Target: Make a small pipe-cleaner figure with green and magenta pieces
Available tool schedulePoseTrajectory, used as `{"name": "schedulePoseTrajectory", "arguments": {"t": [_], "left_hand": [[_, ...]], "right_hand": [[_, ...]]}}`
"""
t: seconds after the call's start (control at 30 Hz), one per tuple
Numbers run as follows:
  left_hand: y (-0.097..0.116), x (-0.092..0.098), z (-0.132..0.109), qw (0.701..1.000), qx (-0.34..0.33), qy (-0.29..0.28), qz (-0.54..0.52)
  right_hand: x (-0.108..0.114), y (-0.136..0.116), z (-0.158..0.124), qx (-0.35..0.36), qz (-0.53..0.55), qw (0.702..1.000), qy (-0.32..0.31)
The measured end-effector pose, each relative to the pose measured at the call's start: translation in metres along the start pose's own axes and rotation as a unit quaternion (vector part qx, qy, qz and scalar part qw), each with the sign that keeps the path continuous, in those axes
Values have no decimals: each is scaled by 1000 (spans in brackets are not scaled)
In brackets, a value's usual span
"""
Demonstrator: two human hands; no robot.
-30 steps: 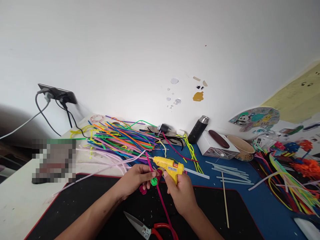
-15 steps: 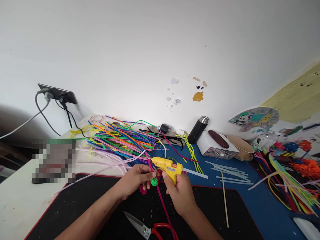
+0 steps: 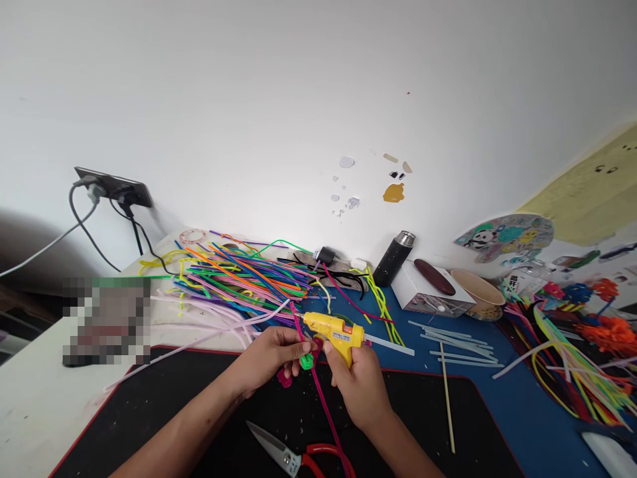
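Observation:
My right hand (image 3: 358,385) is wrapped round the handle of a yellow hot glue gun (image 3: 328,326), its nozzle pointing left. A translucent glue stick (image 3: 391,345) juts out of the gun's back end. My left hand (image 3: 276,355) pinches a small green coiled pipe cleaner (image 3: 306,361) just below the nozzle. A magenta pipe cleaner (image 3: 324,401) runs past the green coil, down over the mat. More magenta pieces show under the left fingers, partly hidden. Red-handled scissors (image 3: 286,457) lie on the mat below the hands, blades parted little if at all.
Behind the hands lies a heap of coloured pipe cleaners (image 3: 239,275). To the right are loose glue sticks (image 3: 460,342), a wooden stick (image 3: 446,405), a black flask (image 3: 395,259), a white box (image 3: 428,295) and a bowl (image 3: 478,292). A black mat (image 3: 428,411) lies beneath.

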State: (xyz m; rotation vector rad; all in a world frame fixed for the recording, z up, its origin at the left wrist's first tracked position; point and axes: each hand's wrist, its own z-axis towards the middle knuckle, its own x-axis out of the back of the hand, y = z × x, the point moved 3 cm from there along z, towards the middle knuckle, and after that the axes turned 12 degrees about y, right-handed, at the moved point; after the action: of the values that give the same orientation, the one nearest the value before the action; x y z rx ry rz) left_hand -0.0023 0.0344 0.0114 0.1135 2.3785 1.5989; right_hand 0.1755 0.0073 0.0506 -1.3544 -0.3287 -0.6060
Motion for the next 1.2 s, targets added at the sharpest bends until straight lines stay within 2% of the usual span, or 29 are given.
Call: {"name": "schedulePoseTrajectory", "arguments": {"t": [0.5,0.67,0.77,0.9,1.0,1.1,1.2], "left_hand": [[-1,1,1,1000,-1,6,-1],[-3,1,2,1000,8,7,1],[-4,2,2,1000,11,11,4],[-7,4,3,1000,6,12,18],[-7,5,3,1000,3,10,23],[-6,5,2,1000,11,14,23],[-4,4,2,1000,17,17,17]], "right_hand": [[1,6,-2,-26,2,1000,-4],[-2,15,-5,-77,38,996,-16],[-3,23,-7,-134,93,987,-7],[-1,37,-4,-210,257,943,-1],[9,55,6,-249,371,893,57],[22,77,13,-296,433,844,116],[33,95,15,-335,446,818,139]]}}
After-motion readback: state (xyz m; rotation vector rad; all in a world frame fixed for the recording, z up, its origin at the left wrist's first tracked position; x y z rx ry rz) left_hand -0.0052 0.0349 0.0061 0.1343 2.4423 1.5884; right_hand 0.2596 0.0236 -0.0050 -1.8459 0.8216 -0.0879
